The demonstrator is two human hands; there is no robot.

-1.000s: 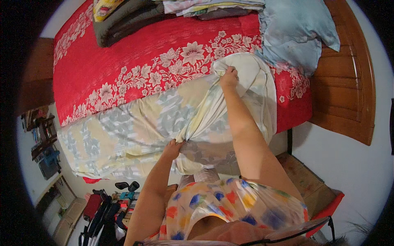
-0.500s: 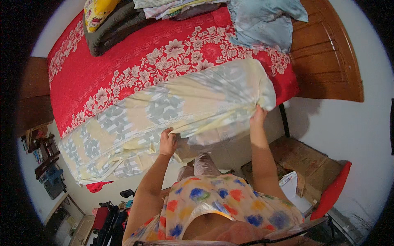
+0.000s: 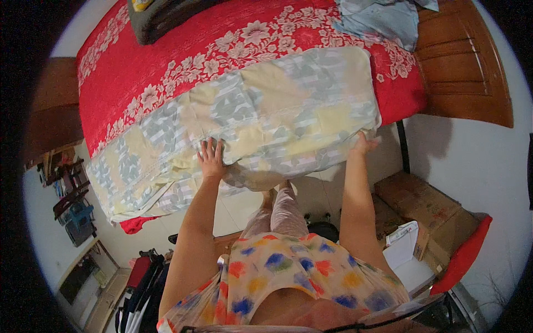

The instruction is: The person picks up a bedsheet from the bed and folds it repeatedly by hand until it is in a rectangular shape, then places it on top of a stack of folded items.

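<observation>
A long folded bed sheet [image 3: 288, 105], pale with grey leaves, stripes and yellow patches, lies along the near side of the bed. Its near edge hangs over the side. My left hand [image 3: 211, 159] rests on the sheet near its middle, fingers spread and pressed lightly on the cloth. At the sheet's right end, my right hand [image 3: 364, 145] touches the near corner with its thumb and fingers apart. Under the sheet is a red bedspread [image 3: 133, 72] with large white flowers.
A dark folded quilt [image 3: 166, 19] and light blue clothing [image 3: 383, 22] lie at the far side of the bed. A wooden headboard [image 3: 461, 61] stands at right. Cardboard boxes [image 3: 425, 205] and a red cushion [image 3: 463, 255] are on the near right.
The sheet's right end now lies flatter and smoother. My right hand has let go of the bunched corner, and my left hand has opened flat. The view has shifted nearer the bed's front.
</observation>
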